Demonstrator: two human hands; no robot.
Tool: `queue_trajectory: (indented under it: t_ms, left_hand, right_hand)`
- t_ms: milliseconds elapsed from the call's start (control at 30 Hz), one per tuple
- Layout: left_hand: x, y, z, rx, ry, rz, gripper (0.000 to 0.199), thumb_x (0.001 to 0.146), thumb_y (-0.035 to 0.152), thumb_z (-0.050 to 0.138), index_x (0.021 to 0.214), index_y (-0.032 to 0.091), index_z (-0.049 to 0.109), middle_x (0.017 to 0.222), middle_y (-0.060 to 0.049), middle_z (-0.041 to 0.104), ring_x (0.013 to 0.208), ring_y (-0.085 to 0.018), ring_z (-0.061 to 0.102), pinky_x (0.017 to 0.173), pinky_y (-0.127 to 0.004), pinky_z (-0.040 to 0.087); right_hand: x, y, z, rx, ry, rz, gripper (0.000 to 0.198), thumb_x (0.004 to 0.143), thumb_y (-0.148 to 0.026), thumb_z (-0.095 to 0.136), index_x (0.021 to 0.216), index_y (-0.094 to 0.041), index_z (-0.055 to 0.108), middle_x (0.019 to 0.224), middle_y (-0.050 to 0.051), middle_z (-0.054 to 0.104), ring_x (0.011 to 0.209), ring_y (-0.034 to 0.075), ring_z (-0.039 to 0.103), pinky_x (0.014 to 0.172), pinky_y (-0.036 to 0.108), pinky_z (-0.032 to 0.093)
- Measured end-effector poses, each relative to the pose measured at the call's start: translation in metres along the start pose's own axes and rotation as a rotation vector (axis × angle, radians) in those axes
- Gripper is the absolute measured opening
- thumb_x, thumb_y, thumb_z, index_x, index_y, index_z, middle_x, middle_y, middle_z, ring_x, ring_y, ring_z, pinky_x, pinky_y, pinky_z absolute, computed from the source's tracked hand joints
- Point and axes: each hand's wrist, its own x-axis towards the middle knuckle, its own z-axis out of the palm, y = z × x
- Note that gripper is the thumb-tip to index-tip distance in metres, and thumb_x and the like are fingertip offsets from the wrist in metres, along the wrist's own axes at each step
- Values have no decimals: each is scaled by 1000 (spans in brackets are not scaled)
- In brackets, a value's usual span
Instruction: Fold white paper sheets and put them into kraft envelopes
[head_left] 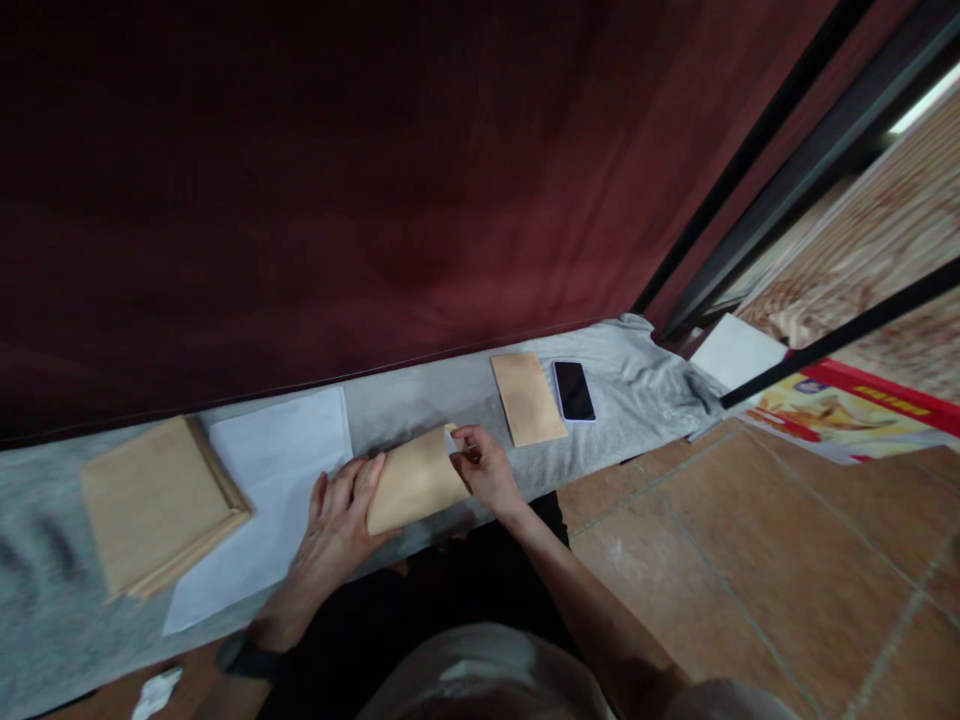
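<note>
A brown paper envelope lies on the grey cloth in front of me. My left hand holds its left end, thumb along the near edge and fingers over the far corner. At the right end, my right hand pinches a small white piece of paper at the envelope's mouth. How far the white paper reaches inside is hidden. Under and beside my left hand are white paper sheets. A single brown envelope lies to the right of my right hand.
A stack of brown envelopes overlaps the white sheets at the left. A phone lies to the right on the narrow, cloth-covered surface. Behind it rises a dark red panel. Black bars and a printed carton stand at the right.
</note>
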Motion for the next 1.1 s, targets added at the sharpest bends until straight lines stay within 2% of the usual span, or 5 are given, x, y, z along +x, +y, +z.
queue_trajectory:
  t_ms: [167, 367, 567, 800, 1100]
  left_hand:
    - [6, -2, -5, 21, -21, 23, 93, 86, 56, 63, 160, 16, 23, 143, -23, 49, 137, -38, 46, 121, -60, 19]
    - [23, -7, -13, -16, -51, 51, 83, 89, 45, 61, 159, 21, 25, 157, -23, 38, 150, -40, 29, 121, -66, 13]
    - [32, 6, -8, -308, 146, -328, 84, 91, 55, 58, 159, 21, 24, 169, -19, 12, 154, -40, 18, 122, -62, 23]
    - [46, 78, 11, -1656, -105, -1114, 47, 90, 42, 66, 129, 19, 53, 116, -16, 72, 107, -30, 72, 92, -48, 59]
    - [64, 93, 31, -1690, -52, -1102, 34, 66, 24, 83, 94, 16, 65, 82, -2, 74, 66, -13, 68, 58, -22, 50]
  right_hand:
    - [2, 0, -4, 33, 27, 99, 58, 77, -17, 60, 135, -26, 53, 87, -3, 62, 69, 13, 60, 65, 23, 48]
    - [8, 4, -11, 180, -127, 242, 11, 73, -25, 61, 78, -20, 70, 69, -3, 65, 63, 15, 59, 60, 23, 45]
    - [10, 15, -6, 521, 235, 386, 16, 66, -29, 65, 80, -21, 65, 73, -1, 69, 65, 16, 63, 62, 26, 50]
    - [1, 23, 18, 569, 308, 412, 23, 60, -35, 66, 77, -22, 57, 73, 0, 66, 64, 15, 60, 60, 26, 50]
    - [-7, 32, 17, 476, 232, 400, 27, 62, -43, 62, 77, -23, 55, 71, -1, 65, 62, 15, 61, 59, 28, 55]
